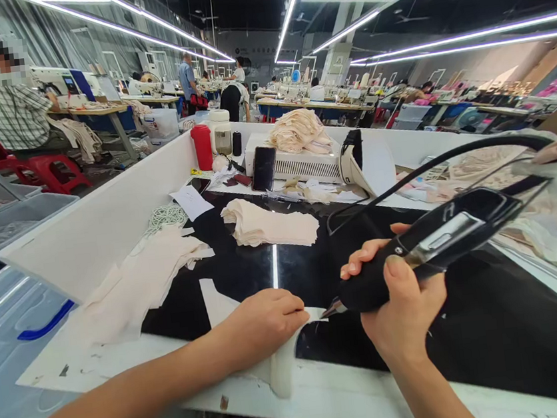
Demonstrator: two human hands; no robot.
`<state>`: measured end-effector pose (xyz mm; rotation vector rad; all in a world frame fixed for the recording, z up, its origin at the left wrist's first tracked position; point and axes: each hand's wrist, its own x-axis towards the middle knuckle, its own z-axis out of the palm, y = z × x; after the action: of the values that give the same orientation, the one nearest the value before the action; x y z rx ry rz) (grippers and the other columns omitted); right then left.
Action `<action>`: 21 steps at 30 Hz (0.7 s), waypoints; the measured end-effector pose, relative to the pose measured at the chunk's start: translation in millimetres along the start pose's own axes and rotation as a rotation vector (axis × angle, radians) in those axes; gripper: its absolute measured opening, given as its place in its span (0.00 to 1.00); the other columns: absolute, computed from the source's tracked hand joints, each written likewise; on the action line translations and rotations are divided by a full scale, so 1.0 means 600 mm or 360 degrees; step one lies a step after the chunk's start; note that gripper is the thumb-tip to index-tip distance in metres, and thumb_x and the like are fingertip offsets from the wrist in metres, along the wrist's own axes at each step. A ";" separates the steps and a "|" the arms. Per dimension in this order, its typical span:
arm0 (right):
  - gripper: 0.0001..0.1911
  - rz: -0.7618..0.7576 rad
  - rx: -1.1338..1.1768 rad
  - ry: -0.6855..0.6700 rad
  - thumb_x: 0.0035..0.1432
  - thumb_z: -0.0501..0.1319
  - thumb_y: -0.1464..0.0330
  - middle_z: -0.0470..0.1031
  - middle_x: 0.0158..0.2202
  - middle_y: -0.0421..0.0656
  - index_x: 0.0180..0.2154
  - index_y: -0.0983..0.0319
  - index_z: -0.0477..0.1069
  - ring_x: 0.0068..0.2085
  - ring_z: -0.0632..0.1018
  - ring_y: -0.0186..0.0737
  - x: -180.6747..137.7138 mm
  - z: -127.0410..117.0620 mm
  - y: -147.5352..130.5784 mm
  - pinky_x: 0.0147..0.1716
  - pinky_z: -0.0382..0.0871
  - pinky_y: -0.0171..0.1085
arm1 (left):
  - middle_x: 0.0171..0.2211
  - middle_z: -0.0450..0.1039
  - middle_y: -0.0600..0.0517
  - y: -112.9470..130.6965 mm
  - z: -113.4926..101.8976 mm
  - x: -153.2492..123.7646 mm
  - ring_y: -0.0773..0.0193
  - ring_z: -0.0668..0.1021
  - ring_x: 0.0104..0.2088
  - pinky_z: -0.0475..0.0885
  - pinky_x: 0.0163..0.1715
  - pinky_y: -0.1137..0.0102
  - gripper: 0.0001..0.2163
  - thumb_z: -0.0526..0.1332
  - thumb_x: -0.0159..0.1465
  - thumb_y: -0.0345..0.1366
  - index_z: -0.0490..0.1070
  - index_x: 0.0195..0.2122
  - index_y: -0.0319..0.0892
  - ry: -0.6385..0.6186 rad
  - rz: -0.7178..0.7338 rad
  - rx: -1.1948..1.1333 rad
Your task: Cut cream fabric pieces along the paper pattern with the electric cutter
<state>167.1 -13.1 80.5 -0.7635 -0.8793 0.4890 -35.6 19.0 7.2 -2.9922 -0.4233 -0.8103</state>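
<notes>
My right hand (402, 302) is wrapped round a black corded hand tool (443, 237) with a metal tip. The tip points left and reaches the end of a narrow pale fabric piece (316, 314). My left hand (266, 321) is closed on that fabric piece, fingers pressed together, just left of the tip. The fabric hangs down over the table's white front edge below my left hand. Another white piece (213, 300) lies behind my left wrist. Under both hands is a glossy black table surface (497, 318).
A stack of cream fabric pieces (270, 222) lies ahead, and a larger pile (150, 277) to the left. Behind them stand a phone (264, 168), a red cup (202, 147) and a white vented box (304, 166). The tool's black cable (429, 163) arches to the right.
</notes>
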 end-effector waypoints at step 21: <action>0.33 0.0149 -0.0147 0.0236 0.50 0.86 0.54 0.82 0.30 0.37 0.50 0.58 0.75 0.28 0.81 0.40 -0.027 -0.020 -0.016 0.31 0.83 0.40 | 0.55 0.80 0.45 0.050 -0.048 0.011 0.55 0.82 0.52 0.82 0.54 0.64 0.14 0.58 0.75 0.18 0.74 0.57 0.38 -0.0768 -0.0664 -0.0026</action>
<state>168.6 -34.8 74.9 -0.9169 -0.7342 0.4700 -36.2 -10.8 37.0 -3.1340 -1.0786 -0.0714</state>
